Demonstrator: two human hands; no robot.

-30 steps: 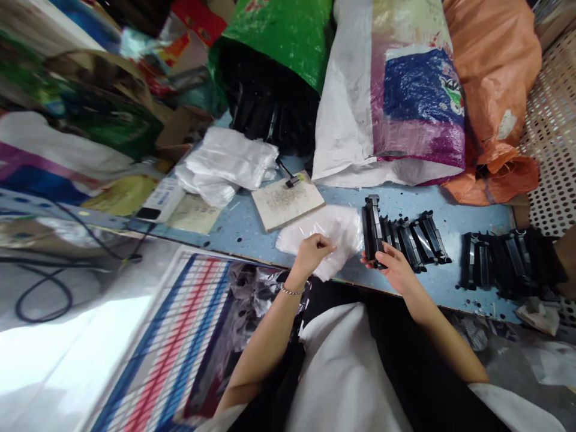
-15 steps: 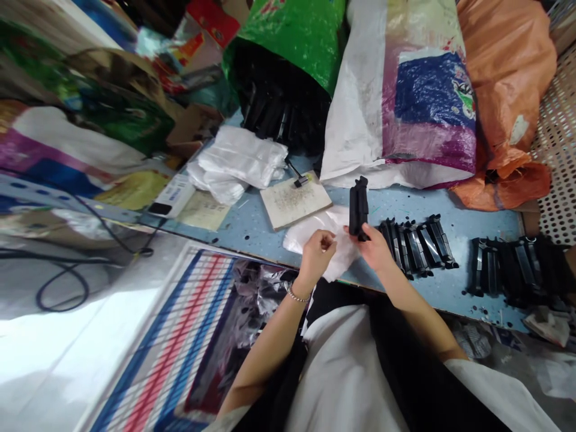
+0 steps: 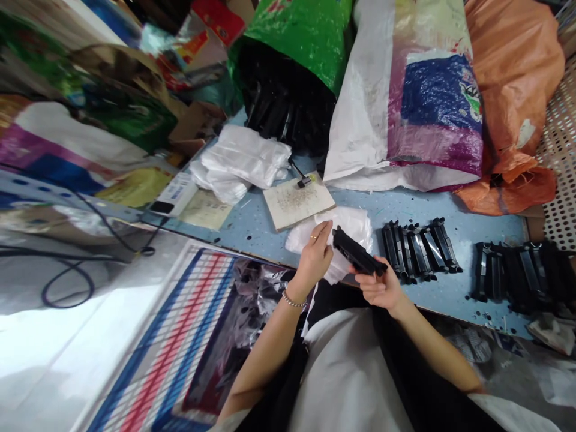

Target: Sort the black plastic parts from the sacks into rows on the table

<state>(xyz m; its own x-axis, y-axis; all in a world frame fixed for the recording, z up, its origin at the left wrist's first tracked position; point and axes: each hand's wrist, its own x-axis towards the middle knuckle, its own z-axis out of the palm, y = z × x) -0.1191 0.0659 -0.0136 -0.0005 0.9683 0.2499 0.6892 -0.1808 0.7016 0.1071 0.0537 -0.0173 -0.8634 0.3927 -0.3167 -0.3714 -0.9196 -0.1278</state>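
My right hand (image 3: 381,288) is closed round the near end of a long black plastic part (image 3: 357,254), held tilted over the table's front edge. Its far end points into a thin clear plastic bag (image 3: 344,225) from a small stack on the blue table (image 3: 450,216). My left hand (image 3: 315,257), with a bracelet at the wrist, pinches the bag's near edge beside the part. A row of the same black parts (image 3: 420,249) lies just right of my hands, and a second group (image 3: 517,270) lies farther right.
A green sack of black parts (image 3: 288,66), a white-purple woven sack (image 3: 414,96) and an orange sack (image 3: 517,90) stand along the back. Folded white bags (image 3: 243,159), a small board (image 3: 299,201) and a white box (image 3: 173,195) lie at the left. A striped bag (image 3: 180,336) sits below.
My right hand took one black part from the row, lifted it upright, then tipped it over to the bag's mouth. My left hand stayed on the bag and raised its edge.
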